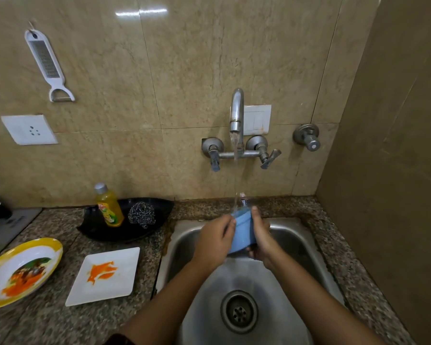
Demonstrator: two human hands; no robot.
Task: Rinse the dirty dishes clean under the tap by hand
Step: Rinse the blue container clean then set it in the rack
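A light blue cup (243, 230) is held over the steel sink (296, 245), tilted with its mouth up toward the tap (237, 115). Water runs from the tap into the cup. My left hand (214, 241) grips the cup's left side and my right hand (261, 235) wraps its right side and bottom. On the counter to the left lie a white square plate (125, 282) with orange smears and a yellow-rimmed round plate (0, 267) with food remains.
A black tray (159, 207) behind the plates holds a yellow dish-soap bottle (108, 207) and a steel scourer (142, 215). The granite counter (47, 324) surrounds the sink. A grater hangs on the tiled wall (46, 63). A wall stands close on the right.
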